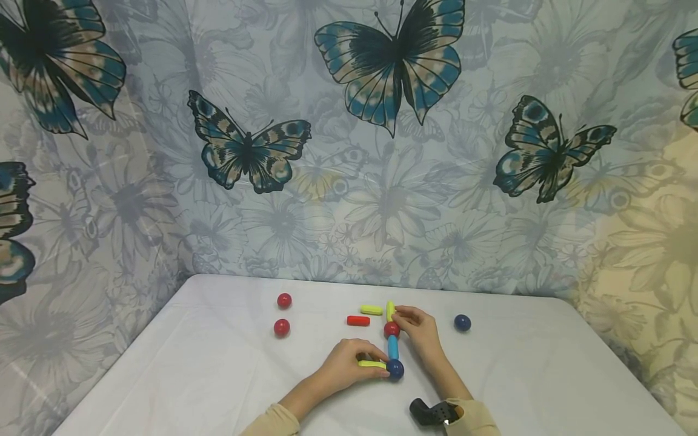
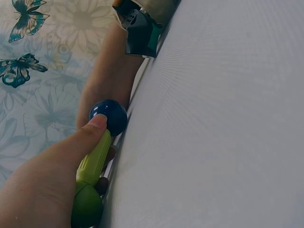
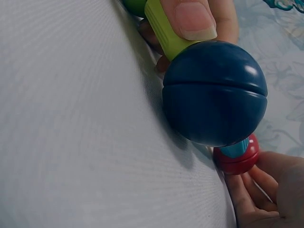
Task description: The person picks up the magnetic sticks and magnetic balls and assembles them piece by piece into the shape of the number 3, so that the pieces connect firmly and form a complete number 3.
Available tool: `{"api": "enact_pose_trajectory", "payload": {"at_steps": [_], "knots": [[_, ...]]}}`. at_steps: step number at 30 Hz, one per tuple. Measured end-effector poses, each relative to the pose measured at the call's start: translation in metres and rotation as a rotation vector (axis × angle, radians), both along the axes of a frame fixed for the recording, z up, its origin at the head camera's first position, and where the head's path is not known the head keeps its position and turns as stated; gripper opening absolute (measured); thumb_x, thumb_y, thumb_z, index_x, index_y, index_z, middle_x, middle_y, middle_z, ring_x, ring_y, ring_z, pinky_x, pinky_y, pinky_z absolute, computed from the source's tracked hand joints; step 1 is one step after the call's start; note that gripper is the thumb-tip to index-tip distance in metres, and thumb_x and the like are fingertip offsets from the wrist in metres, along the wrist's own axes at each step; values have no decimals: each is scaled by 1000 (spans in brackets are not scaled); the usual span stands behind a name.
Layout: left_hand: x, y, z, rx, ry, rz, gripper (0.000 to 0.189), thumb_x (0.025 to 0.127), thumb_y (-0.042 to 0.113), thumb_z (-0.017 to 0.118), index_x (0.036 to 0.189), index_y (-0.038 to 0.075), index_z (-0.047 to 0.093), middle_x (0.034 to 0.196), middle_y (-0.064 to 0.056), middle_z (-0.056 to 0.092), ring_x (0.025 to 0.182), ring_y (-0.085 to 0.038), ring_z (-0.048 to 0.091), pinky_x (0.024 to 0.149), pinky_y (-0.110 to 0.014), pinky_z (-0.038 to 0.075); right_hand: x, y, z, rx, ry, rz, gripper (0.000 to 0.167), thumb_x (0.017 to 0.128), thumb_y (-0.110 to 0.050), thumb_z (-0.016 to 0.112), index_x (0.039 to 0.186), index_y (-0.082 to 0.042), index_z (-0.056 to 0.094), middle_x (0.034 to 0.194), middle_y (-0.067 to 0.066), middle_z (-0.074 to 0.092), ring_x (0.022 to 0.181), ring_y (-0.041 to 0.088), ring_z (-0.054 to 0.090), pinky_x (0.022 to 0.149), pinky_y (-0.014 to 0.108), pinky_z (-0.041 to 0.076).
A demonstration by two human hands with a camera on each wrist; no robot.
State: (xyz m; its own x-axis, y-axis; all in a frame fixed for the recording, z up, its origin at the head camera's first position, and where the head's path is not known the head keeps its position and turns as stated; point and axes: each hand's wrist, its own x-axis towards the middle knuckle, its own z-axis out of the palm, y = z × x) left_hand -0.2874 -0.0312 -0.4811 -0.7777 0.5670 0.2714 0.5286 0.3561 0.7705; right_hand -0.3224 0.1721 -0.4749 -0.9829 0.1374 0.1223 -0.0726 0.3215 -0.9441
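One dark-blue ball (image 1: 396,370) touched the left hand (image 1: 345,364), whose fingers pinched a yellow rod (image 1: 372,364); at the ball's twelve o'clock, beyond a light-blue rod (image 1: 393,348), the right hand (image 1: 423,333) pinched a red ball (image 1: 391,329) in its fingers.

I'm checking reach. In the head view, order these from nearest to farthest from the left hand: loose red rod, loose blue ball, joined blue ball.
From the left hand:
1. Joined blue ball: at its fingertips.
2. Loose red rod: beyond it, toward the wall.
3. Loose blue ball: past the right hand.
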Motion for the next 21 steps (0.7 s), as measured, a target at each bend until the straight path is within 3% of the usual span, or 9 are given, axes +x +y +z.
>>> {"api": "enact_pose_trajectory", "payload": {"at_steps": [6, 12, 16, 21], "knots": [[0, 0, 0, 6, -9, -4, 28, 80, 42, 77, 102, 25, 76, 91, 14, 74, 75, 6, 55, 69, -15, 48, 0, 0, 1, 10, -3, -7, 37, 92, -24, 68, 122, -2, 65, 117, 17, 70, 109, 26, 67, 87, 28, 57], [0, 0, -2, 11, -5, -8, 27, 80, 41, 77, 102, 25, 75, 92, 15, 74, 76, 7, 56, 70, -15, 48, -2, 3, 0, 27, 43, -49, 35, 92, -26, 69, 120, -5, 67, 113, 14, 72, 93, 18, 71, 91, 34, 55], [0, 0, -2, 9, -8, -6, 26, 80, 40, 77, 101, 25, 76, 91, 14, 74, 75, 7, 56, 70, -15, 48, -3, 8, 4, 26, 84, -57, 32, 92, -21, 68, 120, -6, 66, 117, 14, 70, 105, 21, 68, 93, 32, 55], [0, 0, -1, 10, -30, -4, 26, 80, 41, 77, 101, 25, 76, 90, 15, 74, 75, 6, 56, 69, -15, 49, -3, 18, 12, 18, 124, -35, 32, 92, -18, 68, 122, -6, 65, 121, 14, 69, 113, 19, 65, 92, 20, 54]]}}
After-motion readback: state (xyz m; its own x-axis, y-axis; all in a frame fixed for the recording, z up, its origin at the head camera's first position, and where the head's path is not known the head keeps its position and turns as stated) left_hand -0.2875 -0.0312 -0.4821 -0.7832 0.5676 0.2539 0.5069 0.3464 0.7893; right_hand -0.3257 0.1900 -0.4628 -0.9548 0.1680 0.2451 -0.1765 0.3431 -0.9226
